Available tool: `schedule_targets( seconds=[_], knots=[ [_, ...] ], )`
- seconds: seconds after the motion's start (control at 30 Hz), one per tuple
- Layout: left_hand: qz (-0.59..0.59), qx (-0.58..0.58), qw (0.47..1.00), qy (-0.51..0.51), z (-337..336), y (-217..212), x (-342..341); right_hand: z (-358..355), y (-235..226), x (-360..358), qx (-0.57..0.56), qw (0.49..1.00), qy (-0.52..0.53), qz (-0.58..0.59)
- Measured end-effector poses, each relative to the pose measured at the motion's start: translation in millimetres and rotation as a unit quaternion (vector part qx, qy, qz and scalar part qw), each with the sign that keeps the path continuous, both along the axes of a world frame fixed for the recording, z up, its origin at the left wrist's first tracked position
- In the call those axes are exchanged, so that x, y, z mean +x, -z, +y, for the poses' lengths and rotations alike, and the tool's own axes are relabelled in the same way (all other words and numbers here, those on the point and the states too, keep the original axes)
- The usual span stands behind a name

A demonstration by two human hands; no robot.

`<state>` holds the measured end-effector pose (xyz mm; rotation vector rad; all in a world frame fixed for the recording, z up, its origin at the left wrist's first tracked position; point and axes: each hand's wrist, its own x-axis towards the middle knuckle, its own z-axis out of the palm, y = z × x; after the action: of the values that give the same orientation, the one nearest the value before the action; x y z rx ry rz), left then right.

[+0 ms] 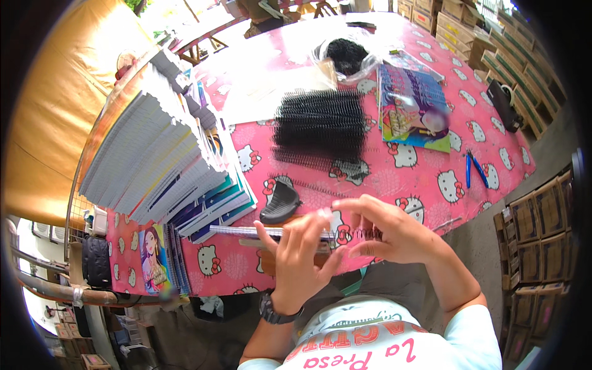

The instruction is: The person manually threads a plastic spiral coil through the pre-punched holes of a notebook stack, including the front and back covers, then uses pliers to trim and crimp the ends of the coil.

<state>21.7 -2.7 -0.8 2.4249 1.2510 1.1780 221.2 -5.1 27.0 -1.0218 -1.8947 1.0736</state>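
Observation:
My left hand [300,259] presses on a notebook [246,232] with punched pages at the table's near edge. My right hand [385,231] pinches a black wire spiral [367,234] at the notebook's right end, fingers curled round it. A black curved tool [280,203] lies just beyond the notebook. Further back sits a heap of black wire spirals [320,129].
A pink cartoon-cat tablecloth [425,179] covers the table. A fanned stack of notebooks [160,160] fills the left side, printed covers [413,108] lie at right, blue pliers [476,169] near the right edge, a bag of black coils [346,55] behind. Cardboard boxes [536,228] stand right.

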Motion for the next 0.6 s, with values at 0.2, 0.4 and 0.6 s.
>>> schedule_targets(
  seconds=[0.2, 0.4, 0.6],
  knots=[
    [0.091, -0.018, 0.995, 0.025, -1, -3, -18, 55, 22, 1, -0.071, 0.991, -0.107, -0.029],
    [0.096, 0.008, 0.995, 0.016, 3, -2, -18, 121, 87, -83, 0.133, 0.939, -0.061, -0.312],
    [0.065, 0.015, 0.998, 0.002, 7, 4, -19, 129, 122, -124, 0.245, 0.902, 0.004, -0.356]
  ],
)
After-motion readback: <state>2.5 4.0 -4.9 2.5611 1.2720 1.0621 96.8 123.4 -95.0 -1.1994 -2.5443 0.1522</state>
